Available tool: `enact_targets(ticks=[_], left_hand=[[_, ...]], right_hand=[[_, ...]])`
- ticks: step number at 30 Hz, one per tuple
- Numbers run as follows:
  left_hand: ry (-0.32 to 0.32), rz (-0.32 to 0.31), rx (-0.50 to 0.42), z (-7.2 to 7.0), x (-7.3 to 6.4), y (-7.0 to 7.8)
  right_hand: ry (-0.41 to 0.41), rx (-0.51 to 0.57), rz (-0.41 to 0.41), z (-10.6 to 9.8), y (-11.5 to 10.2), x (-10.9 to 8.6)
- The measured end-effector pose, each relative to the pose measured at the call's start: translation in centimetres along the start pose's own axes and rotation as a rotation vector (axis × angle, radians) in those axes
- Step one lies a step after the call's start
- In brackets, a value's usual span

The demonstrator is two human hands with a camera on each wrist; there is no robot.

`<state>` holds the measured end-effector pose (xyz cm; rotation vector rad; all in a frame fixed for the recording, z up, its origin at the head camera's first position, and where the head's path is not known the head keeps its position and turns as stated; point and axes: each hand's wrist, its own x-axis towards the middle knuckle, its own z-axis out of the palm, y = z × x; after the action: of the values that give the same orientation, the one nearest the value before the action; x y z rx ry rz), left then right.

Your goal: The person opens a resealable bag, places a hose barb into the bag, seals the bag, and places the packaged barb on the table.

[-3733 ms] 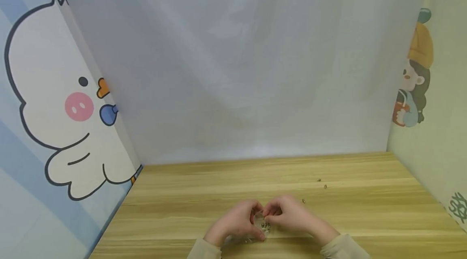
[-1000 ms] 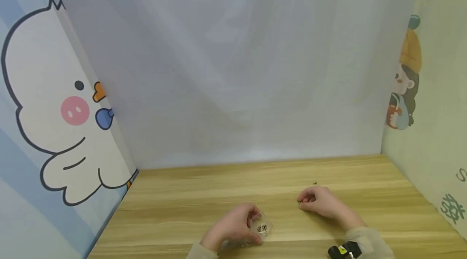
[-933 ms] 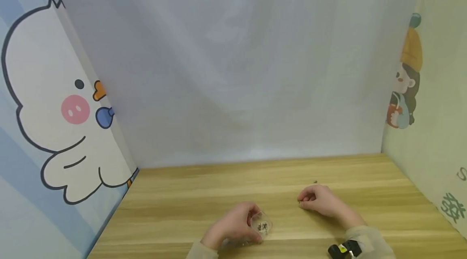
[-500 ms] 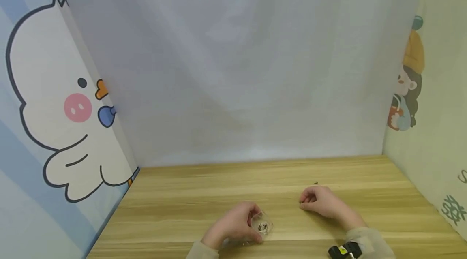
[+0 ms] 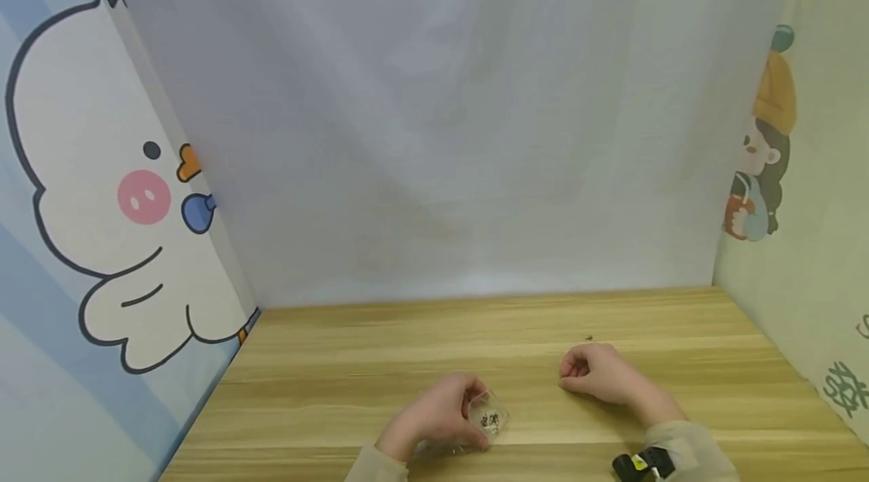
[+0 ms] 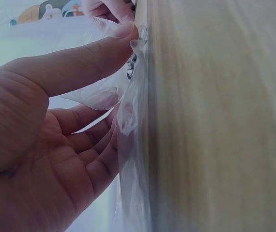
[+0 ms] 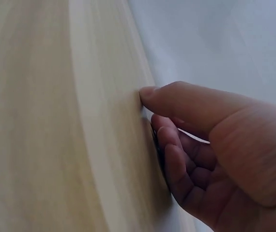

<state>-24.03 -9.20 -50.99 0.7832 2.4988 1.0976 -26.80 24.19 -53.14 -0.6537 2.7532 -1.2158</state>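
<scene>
My left hand [image 5: 437,414] grips a clear plastic bag [image 5: 501,408] by its side, fingers behind and thumb in front, holding the mouth wide. Several small metal pieces [image 5: 489,420] lie inside it. In the left wrist view the crinkled bag [image 6: 132,123] rests along the tabletop, the thumb pressing near its mouth. To the right, my right hand [image 5: 603,374] is down at the table, thumb and forefinger brought together. The small metal piece they pinch is hidden now. In the right wrist view the right hand's [image 7: 225,140] thumb tip meets the wood and the other fingers curl.
One loose metal piece [image 5: 589,337] lies on the wooden table [image 5: 380,339] just beyond the right hand. A pale curtain [image 5: 434,165] hangs along the back edge. Printed cloth panels stand at both sides. A black wrist camera [image 5: 641,464] sits on the right sleeve.
Since the oldest frame, my right hand has left the bag's mouth and gone right to the metal piece on the table. Over the last second it barely moves, and the piece goes out of sight.
</scene>
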Motion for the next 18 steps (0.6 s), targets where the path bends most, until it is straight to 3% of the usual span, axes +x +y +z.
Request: enact_targets(ticks=[18], left_hand=[[-0.007,0.019,-0.001,-0.01,0.08,-0.06]], right_hand=[[-0.01,0.013,-0.027,-0.24,0.03,-0.07]])
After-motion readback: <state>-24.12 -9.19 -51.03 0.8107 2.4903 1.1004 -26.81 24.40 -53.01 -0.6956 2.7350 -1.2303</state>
